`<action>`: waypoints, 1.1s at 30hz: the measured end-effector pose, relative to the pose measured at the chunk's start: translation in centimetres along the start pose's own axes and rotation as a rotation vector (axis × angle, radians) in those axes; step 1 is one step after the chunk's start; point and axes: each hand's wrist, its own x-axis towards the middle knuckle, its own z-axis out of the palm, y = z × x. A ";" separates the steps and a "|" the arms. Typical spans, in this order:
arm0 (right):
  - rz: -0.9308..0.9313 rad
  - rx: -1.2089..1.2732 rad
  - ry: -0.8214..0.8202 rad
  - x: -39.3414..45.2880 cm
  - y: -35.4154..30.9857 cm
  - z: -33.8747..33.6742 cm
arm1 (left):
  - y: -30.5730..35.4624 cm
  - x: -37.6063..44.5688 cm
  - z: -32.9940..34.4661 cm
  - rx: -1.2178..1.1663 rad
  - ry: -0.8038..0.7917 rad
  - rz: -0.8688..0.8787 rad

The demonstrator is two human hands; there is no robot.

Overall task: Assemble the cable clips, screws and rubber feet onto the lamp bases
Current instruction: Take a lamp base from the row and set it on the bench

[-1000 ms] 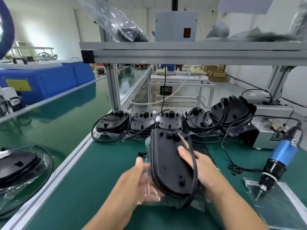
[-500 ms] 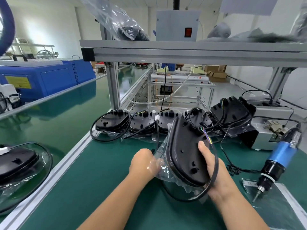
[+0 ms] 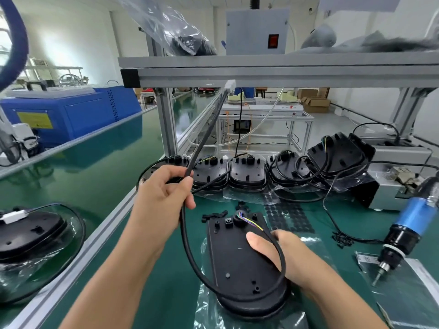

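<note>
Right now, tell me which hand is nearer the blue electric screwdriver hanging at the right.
Right. The right hand rests on the black lamp base, closer to the blue electric screwdriver. The left hand is raised farther left, fingers pinching the black cable.

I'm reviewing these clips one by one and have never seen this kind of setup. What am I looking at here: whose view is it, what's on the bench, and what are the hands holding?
There is no robot here. A person wears a camera on the head, so the single view looks forward and down at their own two bare hands over a green bench.

The left hand pinches a black cable and lifts it up; its white plug hangs near the shelf above. The cable loops down to a black lamp base lying on a clear plastic bag, and the right hand presses on that base.

Behind, more lamp bases stand in a row. A sheet of round rubber feet and small black clips lie beside the base. A blue electric screwdriver hangs at the right.
</note>
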 end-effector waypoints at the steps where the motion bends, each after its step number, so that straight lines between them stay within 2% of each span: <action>1: -0.026 -0.042 -0.017 -0.4 -0.2 0.0 | -0.1 -0.1 0.2 0.006 -0.004 -0.005; 5: -0.112 -0.192 -0.028 -1.7 0.0 0.2 | -0.8 -0.5 1.4 0.051 -0.066 -0.030; 8: -0.115 -0.473 0.022 -1.9 0.6 -0.7 | -1.4 -0.8 2.5 0.050 -0.094 -0.075; 10: -0.124 -0.705 0.070 -2.1 0.2 -2.2 | -1.6 -0.8 3.2 0.071 -0.112 -0.096; 12: -0.122 -0.759 0.176 -2.0 -0.9 -4.2 | -1.5 -0.6 3.7 0.105 -0.128 -0.101; 13: -0.126 -0.682 0.240 -1.9 -1.8 -5.1 | -1.5 -0.3 3.9 0.113 -0.133 -0.103; 15: -0.180 -0.338 0.298 -1.2 -4.3 -5.8 | -1.2 0.3 4.6 0.124 -0.153 -0.103; 18: -0.227 0.093 0.189 0.5 -8.5 -4.3 | -0.9 1.0 5.9 0.162 -0.193 -0.089; 20: -0.217 0.233 0.171 1.6 -10.7 -3.0 | -0.5 1.2 6.5 0.181 -0.225 -0.092; 24: -0.173 0.323 0.222 2.6 -13.1 -1.6 | 0.6 1.1 6.1 0.158 -0.234 -0.081; 28: -0.221 0.353 0.221 2.5 -13.5 -0.8 | 1.8 0.6 5.1 0.148 -0.341 -0.036; 30: -0.228 0.337 0.192 2.1 -13.3 -0.6 | 2.6 1.5 4.8 0.131 -0.253 -0.104; 33: -0.202 0.230 0.101 1.2 -12.8 -0.1 | 3.9 4.3 4.6 0.063 -0.115 -0.309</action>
